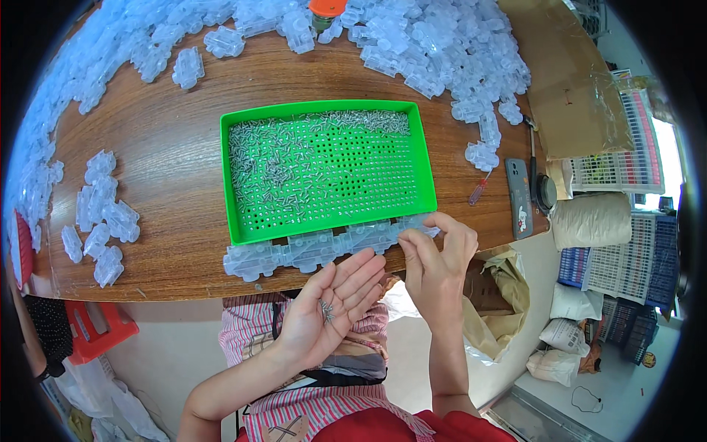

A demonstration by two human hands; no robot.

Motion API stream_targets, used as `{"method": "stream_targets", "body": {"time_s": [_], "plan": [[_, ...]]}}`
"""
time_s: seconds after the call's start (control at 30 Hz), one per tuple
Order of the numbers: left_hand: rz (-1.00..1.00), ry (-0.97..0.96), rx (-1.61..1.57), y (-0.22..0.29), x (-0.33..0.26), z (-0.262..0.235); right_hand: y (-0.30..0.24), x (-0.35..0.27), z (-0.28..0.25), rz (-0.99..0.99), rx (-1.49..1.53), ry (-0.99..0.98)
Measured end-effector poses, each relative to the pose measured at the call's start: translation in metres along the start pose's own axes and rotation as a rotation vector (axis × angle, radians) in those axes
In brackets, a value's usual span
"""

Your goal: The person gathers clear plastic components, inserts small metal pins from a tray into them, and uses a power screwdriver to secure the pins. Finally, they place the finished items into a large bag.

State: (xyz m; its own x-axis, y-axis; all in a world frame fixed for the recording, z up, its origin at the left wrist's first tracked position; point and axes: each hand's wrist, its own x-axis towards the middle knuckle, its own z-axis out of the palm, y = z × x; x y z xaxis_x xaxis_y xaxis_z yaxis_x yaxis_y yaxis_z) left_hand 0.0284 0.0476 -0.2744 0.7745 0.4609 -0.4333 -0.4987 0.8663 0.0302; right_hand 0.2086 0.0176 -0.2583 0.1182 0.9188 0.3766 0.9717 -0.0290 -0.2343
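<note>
Palm up, my left hand (329, 303) holds a few small metal screws (328, 311) in its hollow, with its fingers stretched out. Thumb and forefinger of my right hand (440, 259) are pinched together over the right end of a row of clear plastic pieces (313, 249); what they hold, if anything, is too small to make out. This row lies along the table's front edge, against a green perforated tray (333, 234). Many loose metal screws (276, 173) lie in the tray, thickest at its left and far side, and others sit in its holes.
Clear plastic pieces are heaped (434, 44) across the back, with a smaller group (103, 199) at the left of the wooden table (169, 169). At the right lie a screwdriver (479, 190) and a phone (520, 199), near a cardboard sheet (571, 81). A red stool (99, 331) stands below left.
</note>
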Motion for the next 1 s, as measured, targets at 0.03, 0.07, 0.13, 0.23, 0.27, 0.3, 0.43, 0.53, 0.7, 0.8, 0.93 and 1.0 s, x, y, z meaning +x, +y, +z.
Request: {"method": "stream_targets", "body": {"time_s": [0.03, 0.07, 0.13, 0.23, 0.27, 0.3, 0.43, 0.53, 0.7, 0.8, 0.93, 1.0], "plan": [[-0.003, -0.005, -0.007, 0.0, 0.001, 0.0, 0.0, 0.0, 0.0, 0.005, -0.004, -0.016], [-0.003, -0.004, -0.008, 0.0, 0.001, 0.0, 0.0, 0.0, -0.001, 0.006, -0.004, -0.019], [-0.008, -0.019, -0.019, 0.0, 0.001, 0.0, 0.0, 0.001, -0.002, -0.033, -0.024, -0.016], [-0.008, -0.028, -0.023, 0.0, 0.001, -0.001, -0.001, 0.002, -0.002, -0.077, -0.071, -0.019], [-0.006, -0.028, -0.023, 0.001, 0.001, -0.001, -0.001, 0.002, -0.002, -0.079, -0.07, -0.018], [-0.005, -0.028, -0.022, 0.001, 0.001, -0.001, -0.001, 0.001, -0.002, -0.098, -0.11, -0.02], [-0.005, -0.024, -0.019, 0.001, 0.001, 0.001, -0.002, 0.001, -0.005, -0.148, -0.167, -0.02], [-0.009, -0.022, -0.026, 0.001, 0.0, 0.0, -0.003, 0.004, -0.006, -0.151, -0.13, -0.021], [-0.002, -0.03, -0.014, 0.003, -0.001, 0.001, -0.003, 0.006, -0.006, -0.042, 0.06, 0.0], [-0.016, -0.085, -0.044, 0.006, 0.0, 0.005, -0.015, 0.005, -0.019, 0.131, 0.219, 0.068], [-0.079, -0.22, -0.065, 0.011, 0.002, 0.006, -0.042, -0.004, -0.04, 0.048, 0.408, -0.108], [-0.095, -0.227, -0.059, 0.01, 0.005, 0.01, -0.049, -0.007, -0.04, 0.0, 0.386, -0.144]]}}
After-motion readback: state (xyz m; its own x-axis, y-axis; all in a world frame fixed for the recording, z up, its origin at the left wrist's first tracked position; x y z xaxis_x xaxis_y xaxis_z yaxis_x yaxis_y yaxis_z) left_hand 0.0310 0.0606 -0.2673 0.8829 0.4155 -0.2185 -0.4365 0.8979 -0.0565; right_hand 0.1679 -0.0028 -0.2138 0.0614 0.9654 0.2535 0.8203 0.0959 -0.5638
